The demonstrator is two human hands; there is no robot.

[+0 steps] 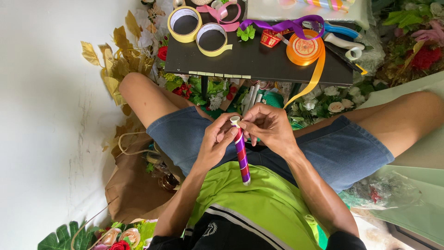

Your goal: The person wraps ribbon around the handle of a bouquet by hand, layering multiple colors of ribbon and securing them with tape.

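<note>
My left hand [217, 141] and my right hand [268, 126] meet over my lap, both gripping the top end of a thin stick [241, 155] wrapped in purple and red ribbon. The stick's bare white tip [235, 121] pokes up between my fingertips, and its lower end points down toward my green shirt. My fingers pinch around the tip, hiding how the ribbon ends there.
A low black table [249, 62] stands in front of my knees with two yellow tape rolls [185, 23], an orange ribbon spool [304, 48], purple ribbon [282, 24], pink ribbon and scissors [342, 31]. Artificial flowers and gold leaves [115, 60] lie around; a brown paper bag [132, 185] sits at left.
</note>
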